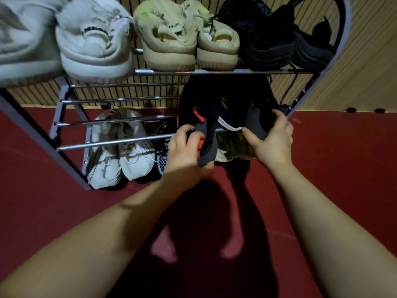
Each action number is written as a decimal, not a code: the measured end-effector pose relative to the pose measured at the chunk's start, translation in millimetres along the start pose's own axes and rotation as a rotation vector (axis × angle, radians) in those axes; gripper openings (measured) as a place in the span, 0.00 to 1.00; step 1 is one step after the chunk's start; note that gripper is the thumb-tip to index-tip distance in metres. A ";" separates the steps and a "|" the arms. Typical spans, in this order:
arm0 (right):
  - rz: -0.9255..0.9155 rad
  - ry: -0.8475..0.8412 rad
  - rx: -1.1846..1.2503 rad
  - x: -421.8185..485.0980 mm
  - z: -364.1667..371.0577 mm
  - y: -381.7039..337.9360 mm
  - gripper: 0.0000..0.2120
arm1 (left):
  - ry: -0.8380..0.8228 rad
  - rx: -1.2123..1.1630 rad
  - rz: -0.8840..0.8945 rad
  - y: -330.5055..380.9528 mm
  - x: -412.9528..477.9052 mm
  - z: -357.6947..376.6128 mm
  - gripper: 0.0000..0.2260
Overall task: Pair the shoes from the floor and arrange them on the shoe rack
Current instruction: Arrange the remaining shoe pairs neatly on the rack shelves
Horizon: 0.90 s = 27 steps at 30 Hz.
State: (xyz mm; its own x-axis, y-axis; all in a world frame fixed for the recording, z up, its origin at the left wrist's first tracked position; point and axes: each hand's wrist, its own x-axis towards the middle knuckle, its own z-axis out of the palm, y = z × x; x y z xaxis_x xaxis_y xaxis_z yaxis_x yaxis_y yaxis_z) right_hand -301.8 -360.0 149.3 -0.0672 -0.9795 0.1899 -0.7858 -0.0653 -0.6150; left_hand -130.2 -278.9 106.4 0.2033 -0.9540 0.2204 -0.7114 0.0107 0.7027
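A metal shoe rack (171,72) stands against a slatted wall. My left hand (185,153) grips the heel of a black shoe with red tabs (206,117). My right hand (272,136) grips the heel of a second black shoe (253,117) with a green mark and a white stripe. Both shoes lie side by side, toes inward, on the right end of the middle shelf. The top shelf carries white sneakers (92,39), a beige pair (184,39) and a black pair (279,39).
On the bottom level sit a white knit pair (120,155), a black-and-white speckled shoe (162,155) and an olive shoe (229,147) below my hands. The floor (333,168) is dark red. The middle shelf's left rails (111,121) hold nothing.
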 end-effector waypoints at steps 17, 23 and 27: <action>-0.212 -0.133 0.031 -51.0 43.7 -68.6 0.40 | 0.130 0.070 -0.176 -41.5 -17.6 -75.1 0.28; -0.257 -0.243 0.073 -68.5 81.2 -109.9 0.41 | 0.137 0.147 -0.232 -61.9 -26.8 -109.5 0.30; -0.262 -0.297 0.094 -78.0 100.7 -138.6 0.41 | 0.127 0.208 -0.308 -79.6 -32.4 -133.9 0.32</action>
State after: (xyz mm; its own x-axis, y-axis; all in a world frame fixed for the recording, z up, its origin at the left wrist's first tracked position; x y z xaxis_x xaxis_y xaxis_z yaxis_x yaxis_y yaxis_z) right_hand -125.7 -293.7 142.6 0.3193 -0.9389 0.1287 -0.6920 -0.3238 -0.6452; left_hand 9.9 -208.8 133.9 0.5010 -0.8582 0.1117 -0.7228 -0.3439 0.5994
